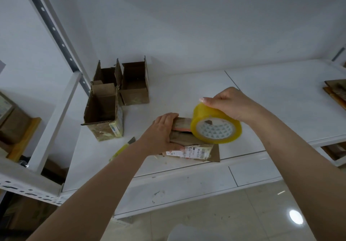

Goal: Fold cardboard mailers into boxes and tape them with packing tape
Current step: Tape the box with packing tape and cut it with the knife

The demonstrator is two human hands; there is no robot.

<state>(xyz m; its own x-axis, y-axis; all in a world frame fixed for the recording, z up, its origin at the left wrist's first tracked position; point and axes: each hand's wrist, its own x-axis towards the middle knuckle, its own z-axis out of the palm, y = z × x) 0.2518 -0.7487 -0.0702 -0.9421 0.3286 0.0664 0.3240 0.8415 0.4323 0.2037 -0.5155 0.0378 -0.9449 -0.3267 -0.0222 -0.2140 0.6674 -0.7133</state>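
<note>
Left hand [162, 132] clamps a folded mailer [189, 141] on the white shelf [262, 100], fingers wrapped over its left end. Right hand [230, 106] grips the yellow tape roll [215, 126] from above, roll touching the mailer's right end. Three open boxes [104, 109] stand far left, well apart. Flat cardboard [335, 89] lies at the right edge.

Risks, as I judge: flaps spring open if the left hand eases; tape lands crooked or sticks to itself if the roll tilts; free tape end not visible, so the start point is uncertain.
</note>
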